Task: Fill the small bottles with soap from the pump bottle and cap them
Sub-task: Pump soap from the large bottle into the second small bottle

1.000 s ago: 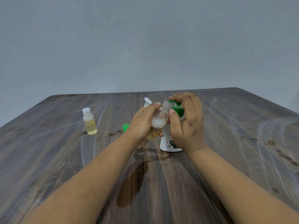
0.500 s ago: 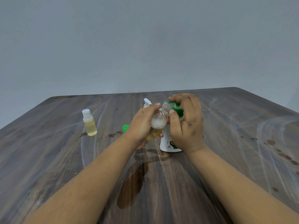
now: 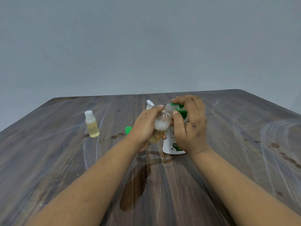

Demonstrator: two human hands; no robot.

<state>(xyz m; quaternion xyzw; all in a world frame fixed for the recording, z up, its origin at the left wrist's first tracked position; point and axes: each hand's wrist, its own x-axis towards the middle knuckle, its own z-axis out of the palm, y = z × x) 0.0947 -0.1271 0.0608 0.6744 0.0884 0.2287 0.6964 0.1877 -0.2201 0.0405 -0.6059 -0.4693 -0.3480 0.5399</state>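
Now small bottle [image 3: 161,124] (uncapped) in left hand [image 3: 145,128]

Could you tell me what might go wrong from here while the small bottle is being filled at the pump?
1. The left hand holds the open small bottle tilted at the green pump nozzle; soap could miss the narrow neck and add to the spill on the table.
2. Foam already sits above the liquid, so more pumping may overflow.
3. The right hand pressing down could tip the pump bottle.

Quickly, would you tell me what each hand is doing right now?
Left hand: grips the uncapped small bottle, tilted.
Right hand: curled over the pump bottle head.
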